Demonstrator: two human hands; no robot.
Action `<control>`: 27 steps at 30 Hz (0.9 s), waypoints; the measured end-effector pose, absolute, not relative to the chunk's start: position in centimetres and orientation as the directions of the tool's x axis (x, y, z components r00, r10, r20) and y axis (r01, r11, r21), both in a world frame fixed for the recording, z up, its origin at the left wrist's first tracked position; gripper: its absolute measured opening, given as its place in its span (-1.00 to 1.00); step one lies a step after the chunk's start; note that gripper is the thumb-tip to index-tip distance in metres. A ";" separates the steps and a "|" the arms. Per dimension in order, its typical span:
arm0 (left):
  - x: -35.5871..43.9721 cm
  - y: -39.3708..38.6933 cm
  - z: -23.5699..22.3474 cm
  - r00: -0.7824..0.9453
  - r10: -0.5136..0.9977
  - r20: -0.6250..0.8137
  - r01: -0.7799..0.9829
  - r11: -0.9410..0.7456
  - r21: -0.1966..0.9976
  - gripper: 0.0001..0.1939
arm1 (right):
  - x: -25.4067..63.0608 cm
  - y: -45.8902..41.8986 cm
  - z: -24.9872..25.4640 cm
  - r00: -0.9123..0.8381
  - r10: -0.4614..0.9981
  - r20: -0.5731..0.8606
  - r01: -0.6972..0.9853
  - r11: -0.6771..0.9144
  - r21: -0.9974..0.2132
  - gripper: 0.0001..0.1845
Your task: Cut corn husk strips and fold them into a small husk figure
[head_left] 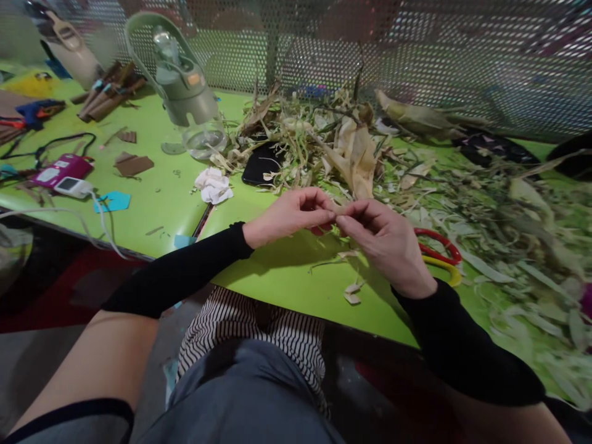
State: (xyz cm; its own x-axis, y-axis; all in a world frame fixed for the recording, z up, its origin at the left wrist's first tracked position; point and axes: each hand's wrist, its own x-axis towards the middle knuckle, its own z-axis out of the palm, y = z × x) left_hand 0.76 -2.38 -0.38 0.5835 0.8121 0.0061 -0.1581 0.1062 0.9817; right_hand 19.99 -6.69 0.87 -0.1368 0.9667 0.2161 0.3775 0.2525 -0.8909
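Observation:
My left hand (296, 211) and my right hand (388, 242) meet fingertip to fingertip over the green table (272, 271). Both are closed in a pinch, and what sits between the fingers is too small and hidden to make out. Just beyond them lies a heap of dried plant scraps with a broad tan husk (358, 154). A few pale scraps (352, 293) rest on the table below my right hand. Beside that hand, red and yellow scissor-like handles (439, 246) show, partly covered by the hand.
A clear bottle with a green lid (187, 92) stands at the back left. Near it are a black phone (263, 163), partly under scraps, and crumpled tissue (213, 185). A purple box (62, 169) with cables lies left. Shredded strips (522, 265) spread rightward; a perforated metal screen (305, 49) stands behind.

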 end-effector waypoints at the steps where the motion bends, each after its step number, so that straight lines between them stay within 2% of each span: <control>1: 0.8 -2.4 -0.3 0.585 0.810 -0.028 -0.150 0.142 0.979 -0.85 | 19.9 -6.7 0.9 -0.141 0.968 0.209 0.379 0.248 -0.892 -0.75; 5: 1.2 -2.7 -0.2 0.551 0.826 -0.116 -0.102 0.204 0.974 -0.79 | 19.7 -6.7 0.9 -0.164 0.977 0.138 0.399 0.194 -0.896 -0.85; 9: 1.5 -2.7 -0.1 0.526 0.830 -0.188 -0.125 0.294 0.947 -0.78 | 19.8 -6.4 0.8 -0.147 0.987 0.065 0.360 0.115 -0.926 -0.81; 13: 1.2 -2.5 0.4 0.578 0.779 -0.243 -0.196 0.422 0.885 -0.83 | 20.3 -6.2 0.6 -0.143 0.976 0.164 0.326 0.203 -0.923 -0.72; 17: 0.8 -2.3 0.4 0.632 0.747 -0.204 -0.236 0.437 0.868 -0.89 | 20.7 -6.3 0.7 -0.163 0.944 0.288 0.381 0.329 -0.864 -0.71; 21: 0.7 -2.3 -0.2 0.628 0.773 -0.092 -0.252 0.314 0.916 -0.86 | 20.7 -6.3 0.9 -0.145 0.964 0.221 0.360 0.259 -0.896 -0.70; 24: 0.7 -2.4 -0.5 0.593 0.802 0.073 -0.210 0.067 0.975 -0.72 | 20.6 -6.2 1.0 -0.132 0.979 0.154 0.316 0.189 -0.930 -0.71; 27: 0.8 -2.6 -0.6 0.523 0.821 0.229 -0.127 -0.190 0.973 -0.59 | 20.6 -6.2 1.0 -0.139 0.986 0.087 0.280 0.123 -0.952 -0.70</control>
